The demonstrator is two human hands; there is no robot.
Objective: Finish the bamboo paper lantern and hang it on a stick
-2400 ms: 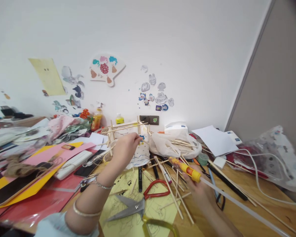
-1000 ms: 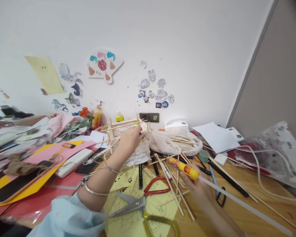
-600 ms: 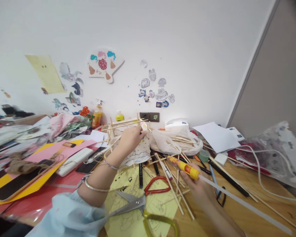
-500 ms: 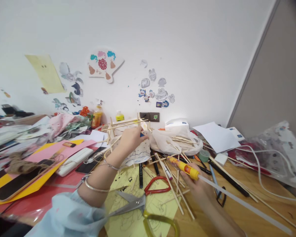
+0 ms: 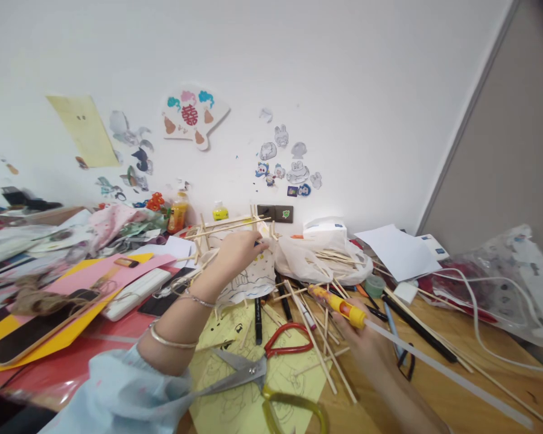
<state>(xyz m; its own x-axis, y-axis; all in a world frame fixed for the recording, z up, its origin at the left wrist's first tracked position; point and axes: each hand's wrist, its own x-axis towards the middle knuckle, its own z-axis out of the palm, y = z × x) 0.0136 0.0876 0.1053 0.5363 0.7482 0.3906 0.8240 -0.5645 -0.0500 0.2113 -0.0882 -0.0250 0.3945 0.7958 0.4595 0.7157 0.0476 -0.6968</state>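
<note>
My left hand (image 5: pixel 241 250) is closed at the stick frame (image 5: pixel 228 228), fingers pinched at the upper edge of a drawn-on white paper (image 5: pixel 248 280). A small dark-blue bit shows at the fingertips; what it belongs to is hidden. In my right hand (image 5: pixel 364 340) is a yellow hot glue gun (image 5: pixel 339 307), its nozzle pointing up-left toward the frame. A long translucent glue stick (image 5: pixel 447 369) runs out of its back end to the lower right. Open scissors (image 5: pixel 248 371) with red and yellow-green handles lie between my arms on a yellow drawing sheet (image 5: pixel 221 398).
Loose wooden sticks (image 5: pixel 332 355) and black markers (image 5: pixel 258 322) lie near the glue gun. Behind stands a plastic bag (image 5: pixel 298 259) with more sticks. A white cable (image 5: pixel 473 301) loops at the right. Coloured paper (image 5: pixel 142 271) and a phone (image 5: pixel 40 331) cover the left side.
My left hand has shifted slightly and its fingers have drawn closer together, so less of the blue bit shows. The glue gun in my right hand has hardly moved.
</note>
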